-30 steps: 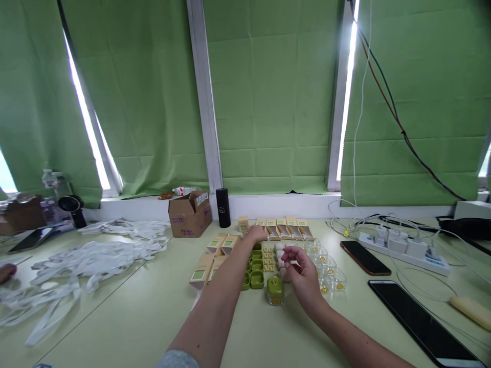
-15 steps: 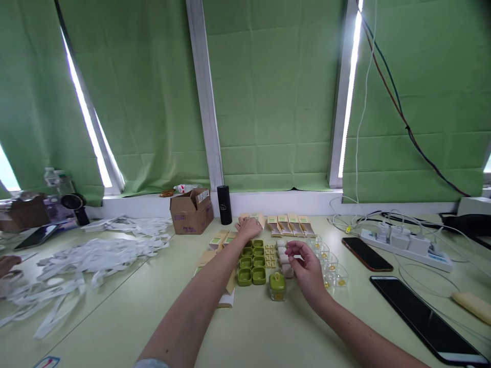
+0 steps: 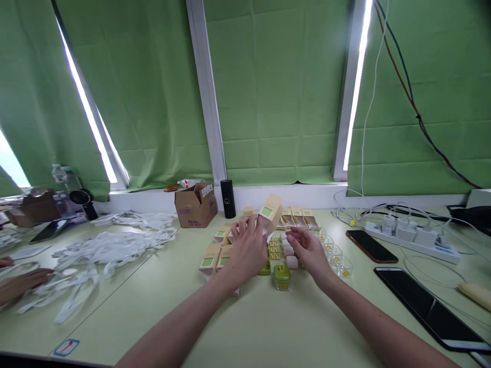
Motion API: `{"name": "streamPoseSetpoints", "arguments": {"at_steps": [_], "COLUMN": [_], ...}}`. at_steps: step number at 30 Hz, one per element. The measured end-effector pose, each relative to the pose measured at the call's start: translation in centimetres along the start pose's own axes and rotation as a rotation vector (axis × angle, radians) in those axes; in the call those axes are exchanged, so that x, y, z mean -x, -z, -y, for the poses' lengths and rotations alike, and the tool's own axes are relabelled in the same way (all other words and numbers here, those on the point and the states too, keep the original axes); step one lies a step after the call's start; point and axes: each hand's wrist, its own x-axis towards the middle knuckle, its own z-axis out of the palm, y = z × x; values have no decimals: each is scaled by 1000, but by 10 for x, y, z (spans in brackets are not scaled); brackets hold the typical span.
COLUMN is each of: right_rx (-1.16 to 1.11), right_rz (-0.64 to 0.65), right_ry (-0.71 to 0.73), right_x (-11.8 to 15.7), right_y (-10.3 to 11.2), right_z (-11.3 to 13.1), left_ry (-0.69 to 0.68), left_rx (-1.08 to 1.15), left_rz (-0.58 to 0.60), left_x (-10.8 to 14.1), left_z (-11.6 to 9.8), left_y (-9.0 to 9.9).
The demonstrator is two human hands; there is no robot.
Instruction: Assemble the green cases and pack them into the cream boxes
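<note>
My left hand [image 3: 248,248] grips a cream paper box [image 3: 270,210] with a green label, lifted and tilted above the table. Under this hand a green square dish [image 3: 264,268] shows partly; other dishes are hidden. My right hand [image 3: 309,253] has loosely bent fingers with nothing visible in them, beside a row of pale pinkish blocks [image 3: 291,261]. A small clear jar with a green lid [image 3: 282,277] stands between my hands. Small yellow-marked pieces [image 3: 274,250] lie behind it. Several clear cups [image 3: 339,261] sit right of my right hand.
More cream boxes [image 3: 210,259] lie at the left and open ones [image 3: 297,219] at the back. Around them are a carton [image 3: 196,205], black cylinder [image 3: 227,199], white straps [image 3: 115,250], phone [image 3: 370,246], tablet [image 3: 429,306] and power strip [image 3: 414,240]. Another person's hand [image 3: 25,283] is far left.
My left hand has taken a cream box from the back row, lifted it and drawn it nearer. My right hand stays beside the pale blocks. The other person's hand has come further into view.
</note>
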Motion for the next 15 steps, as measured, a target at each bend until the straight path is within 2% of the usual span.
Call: {"name": "streamPoseSetpoints", "arguments": {"at_steps": [2,7,11,15], "right_rx": [-17,-59,-84,-148], "right_rz": [34,55,17,72], "right_ry": [-48,-99,-70,-60], "right_x": [1,6,5,4], "right_y": [-4,-15,-18,-13], "right_z": [8,24,30,30], "left_ry": [-51,-123,-164,-213], "left_rx": [5,15,25,93], "left_rz": [-31,-6,-14,-27], "left_x": [12,25,31,38], "left_z": [-9,-22,-23,-17], "left_y": [4,7,5,2]}}
